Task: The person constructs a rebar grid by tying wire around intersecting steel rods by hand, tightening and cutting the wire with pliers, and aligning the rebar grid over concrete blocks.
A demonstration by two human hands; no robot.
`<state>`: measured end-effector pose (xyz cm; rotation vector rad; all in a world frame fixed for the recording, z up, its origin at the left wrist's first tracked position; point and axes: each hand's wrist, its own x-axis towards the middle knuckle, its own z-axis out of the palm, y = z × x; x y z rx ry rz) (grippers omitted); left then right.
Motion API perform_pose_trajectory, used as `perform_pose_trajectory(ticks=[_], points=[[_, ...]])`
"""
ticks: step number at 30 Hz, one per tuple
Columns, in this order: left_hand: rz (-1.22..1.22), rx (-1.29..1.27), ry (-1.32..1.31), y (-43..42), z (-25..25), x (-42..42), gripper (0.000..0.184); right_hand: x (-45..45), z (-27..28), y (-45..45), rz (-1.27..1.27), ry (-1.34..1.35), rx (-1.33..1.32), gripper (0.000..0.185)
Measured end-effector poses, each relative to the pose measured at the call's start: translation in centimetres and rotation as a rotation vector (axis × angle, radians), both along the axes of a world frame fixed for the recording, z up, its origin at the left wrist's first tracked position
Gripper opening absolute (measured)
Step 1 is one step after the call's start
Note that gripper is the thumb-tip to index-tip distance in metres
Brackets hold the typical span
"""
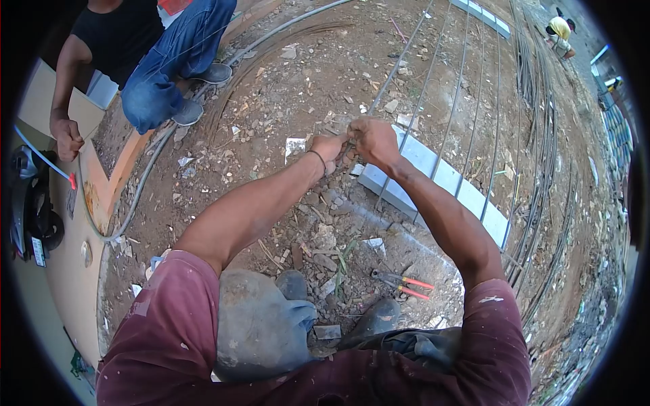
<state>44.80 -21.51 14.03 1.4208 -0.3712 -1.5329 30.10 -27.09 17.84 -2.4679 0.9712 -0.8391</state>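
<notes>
Both of my arms reach forward over the rubble-strewn ground. My left hand (328, 150), with a dark band at the wrist, is closed, its fingers against those of my right hand (374, 141), which is closed too. What they pinch is too small to make out. Just beyond my right hand is the end of a steel rod (399, 62). A pale block (433, 177) lies to the right, beneath several parallel rods. Pliers with red handles (404, 285) rest on the ground near my feet.
A person in jeans (169, 74) crouches at the upper left beside a grey hose (144, 181). Another person (560, 34) is far off at the upper right. Bundled rods (536, 135) run down the right side. A second pale block (484, 15) lies at the top.
</notes>
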Motion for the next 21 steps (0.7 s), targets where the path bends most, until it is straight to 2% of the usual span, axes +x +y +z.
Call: perform_pose_trajectory(ticks=[3, 5, 6, 8, 10, 12, 13, 15, 18, 21], points=[[-0.017, -0.029, -0.034, -0.2, -0.8, -0.2, 0.024, 0.5, 0.7, 0.1, -0.012, 0.118, 0.077, 0.010], [0.034, -0.009, -0.052, -0.1, -0.6, -0.5, 0.023, 0.5, -1.6, -1.0, -0.234, -0.111, 0.710, 0.015], [0.032, -0.007, -0.051, -0.4, -0.7, -0.5, 0.023, 0.6, -2.9, -1.7, -0.236, -0.111, 0.712, 0.015], [0.028, 0.072, -0.048, -0.6, -1.7, -0.3, 0.026, 0.7, -5.1, -2.1, -0.372, -0.300, 0.913, 0.017], [0.027, 0.094, -0.054, -0.4, -2.3, -0.3, 0.028, 1.1, -6.7, -2.8, -0.472, -0.344, 0.962, 0.010], [0.016, 0.113, -0.067, -0.6, -2.7, 0.0, 0.029, 1.5, -7.3, -3.9, -0.477, -0.262, 1.198, 0.011], [0.000, 0.118, -0.010, -0.9, -3.1, 0.4, 0.030, 1.6, -5.9, -3.8, -0.539, -0.300, 1.355, 0.013], [0.004, 0.148, 0.038, -0.7, -2.7, 0.2, 0.031, 0.8, -4.3, -3.7, -0.508, -0.263, 1.413, 0.008], [0.013, 0.166, 0.071, -0.6, -2.4, 0.2, 0.031, 0.3, -5.4, -3.7, -0.430, -0.167, 1.481, 0.006], [0.004, 0.159, 0.061, -0.4, -2.4, 0.2, 0.031, 1.0, -5.2, -2.4, -0.535, -0.206, 1.138, 0.008]])
